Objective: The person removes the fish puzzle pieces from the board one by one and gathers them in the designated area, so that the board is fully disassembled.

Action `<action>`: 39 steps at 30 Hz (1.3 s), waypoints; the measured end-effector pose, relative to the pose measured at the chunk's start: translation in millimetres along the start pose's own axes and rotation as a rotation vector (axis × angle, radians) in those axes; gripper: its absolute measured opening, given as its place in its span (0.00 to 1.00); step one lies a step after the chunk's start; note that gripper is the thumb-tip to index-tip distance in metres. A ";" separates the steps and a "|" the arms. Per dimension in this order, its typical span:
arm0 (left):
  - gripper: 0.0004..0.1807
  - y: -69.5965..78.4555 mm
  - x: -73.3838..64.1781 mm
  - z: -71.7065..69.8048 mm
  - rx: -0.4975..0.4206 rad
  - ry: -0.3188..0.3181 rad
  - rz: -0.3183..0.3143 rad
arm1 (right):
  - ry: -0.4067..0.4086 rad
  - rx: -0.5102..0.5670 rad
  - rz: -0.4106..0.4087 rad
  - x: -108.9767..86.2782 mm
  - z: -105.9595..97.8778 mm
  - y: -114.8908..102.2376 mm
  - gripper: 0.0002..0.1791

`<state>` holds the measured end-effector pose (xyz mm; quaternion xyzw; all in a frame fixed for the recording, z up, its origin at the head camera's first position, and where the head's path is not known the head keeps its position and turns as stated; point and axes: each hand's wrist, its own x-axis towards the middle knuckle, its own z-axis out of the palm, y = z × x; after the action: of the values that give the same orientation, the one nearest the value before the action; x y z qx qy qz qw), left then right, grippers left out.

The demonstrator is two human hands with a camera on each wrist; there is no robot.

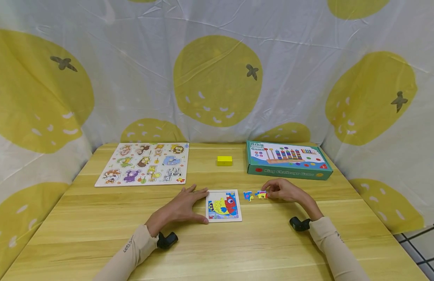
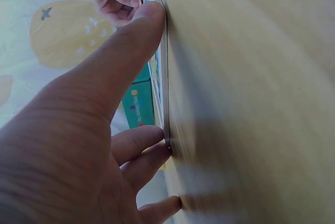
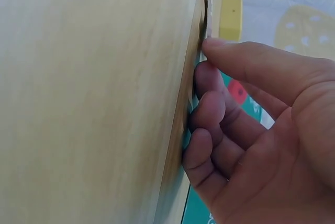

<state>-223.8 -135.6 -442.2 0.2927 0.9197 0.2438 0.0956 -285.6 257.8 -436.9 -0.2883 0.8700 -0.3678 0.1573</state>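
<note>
Right hand (image 1: 282, 190): fingers curled, pinching a yellow-and-red piece (image 1: 261, 195). Left hand (image 1: 181, 205): fingers spread, touching the left edge of the fish puzzle (image 1: 222, 206) on the table (image 1: 252, 246). Blue piece (image 1: 247, 194) between fish puzzle and yellow-and-red piece. Beyond: yellow block (image 1: 224, 161), green box (image 1: 288, 160), animal board (image 1: 153, 160).

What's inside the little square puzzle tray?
The puzzle tray holds part of a fish picture, red, yellow and blue, with a big eye. Its top left is a bare pale patch. The picture covers whatever lies under it, so that can't be seen.
</note>
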 end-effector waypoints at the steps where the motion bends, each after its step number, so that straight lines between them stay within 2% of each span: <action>1: 0.50 0.0 -0.3 0.0 0.000 0.000 -0.002 | 0.000 -0.001 0.004 -1.2 -0.4 -5.6 0.11; 6: 0.50 -0.3 -1.1 -0.4 0.001 0.000 -0.012 | 0.002 -0.013 0.009 -0.4 0.1 -4.6 0.11; 8: 0.50 -0.3 -1.2 -0.5 -0.002 0.000 -0.012 | 0.002 -0.012 0.007 2.1 1.3 5.8 0.11; 24: 0.50 0.2 -0.5 -0.1 0.002 -0.001 -0.014 | 0.009 -0.005 0.003 1.4 2.3 5.3 0.12; 28: 0.50 0.3 -0.2 -0.1 -0.002 -0.001 -0.008 | 0.040 -0.017 -0.003 0.2 1.8 4.5 0.12; 33: 0.50 0.3 -0.3 -0.2 -0.007 -0.009 -0.019 | 0.114 -0.052 -0.010 4.9 4.6 -5.2 0.12; 39: 0.50 -1.1 -0.2 0.2 -0.008 -0.007 -0.015 | 0.161 -0.062 -0.072 22.8 17.3 -30.2 0.13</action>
<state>-224.0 -136.4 -443.0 0.2861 0.9205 0.2459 0.1019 -283.5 217.2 -428.0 -0.2937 0.8798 -0.3682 0.0642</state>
